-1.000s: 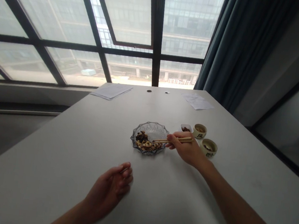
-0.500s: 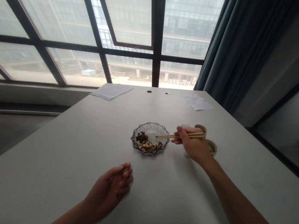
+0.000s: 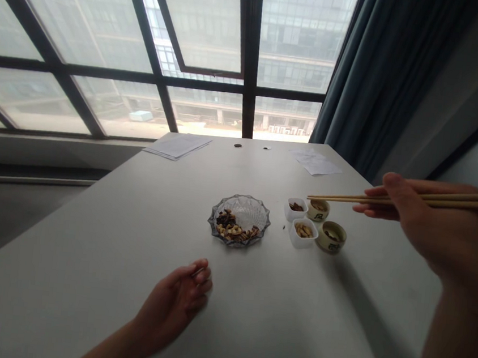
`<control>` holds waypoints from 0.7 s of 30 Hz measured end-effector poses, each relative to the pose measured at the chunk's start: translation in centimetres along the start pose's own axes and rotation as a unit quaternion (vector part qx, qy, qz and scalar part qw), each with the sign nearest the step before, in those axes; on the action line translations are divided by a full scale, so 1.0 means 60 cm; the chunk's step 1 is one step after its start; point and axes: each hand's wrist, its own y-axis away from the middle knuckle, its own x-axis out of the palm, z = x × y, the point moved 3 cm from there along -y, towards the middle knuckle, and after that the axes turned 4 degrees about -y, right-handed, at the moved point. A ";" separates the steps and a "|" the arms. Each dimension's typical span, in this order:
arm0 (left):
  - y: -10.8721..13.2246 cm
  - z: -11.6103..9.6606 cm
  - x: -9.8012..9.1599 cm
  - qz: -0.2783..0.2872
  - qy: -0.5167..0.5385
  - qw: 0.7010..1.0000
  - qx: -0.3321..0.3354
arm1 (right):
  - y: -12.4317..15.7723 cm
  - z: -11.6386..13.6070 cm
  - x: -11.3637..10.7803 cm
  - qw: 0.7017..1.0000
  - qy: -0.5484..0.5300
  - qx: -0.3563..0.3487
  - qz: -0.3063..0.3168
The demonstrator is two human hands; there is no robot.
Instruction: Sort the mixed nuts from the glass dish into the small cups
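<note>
My right hand [image 3: 425, 221] is raised at the right of the view, shut on a pair of wooden chopsticks [image 3: 348, 197]. Their tips point left, above and beyond a small cream cup [image 3: 318, 210], and hold nothing. A cut-glass dish [image 3: 246, 208] of nuts and dark pieces sits mid-table. To its right are white square dishes [image 3: 295, 209] [image 3: 302, 234] and a second cream cup [image 3: 331, 237], all holding food. My left hand [image 3: 174, 303] rests on the table near the front, fingers loosely curled, holding nothing and touching none of these.
The pale table [image 3: 83, 276] runs toward a large dark-framed window [image 3: 252, 49]. Stacked papers [image 3: 178, 145] lie at its far left, and loose sheets [image 3: 315, 163] at its far right. A dark curtain [image 3: 373, 73] hangs at the right. One small dark crumb lies near the white dishes.
My right hand has moved right and upward, away from the glass dish, taking the chopsticks with it. The white dishes and cups it covered now show. My left hand stays put.
</note>
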 end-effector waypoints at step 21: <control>0.000 0.000 -0.003 0.010 0.016 1.000 -0.001 | 0.040 -0.057 0.160 0.926 0.206 -0.088 0.305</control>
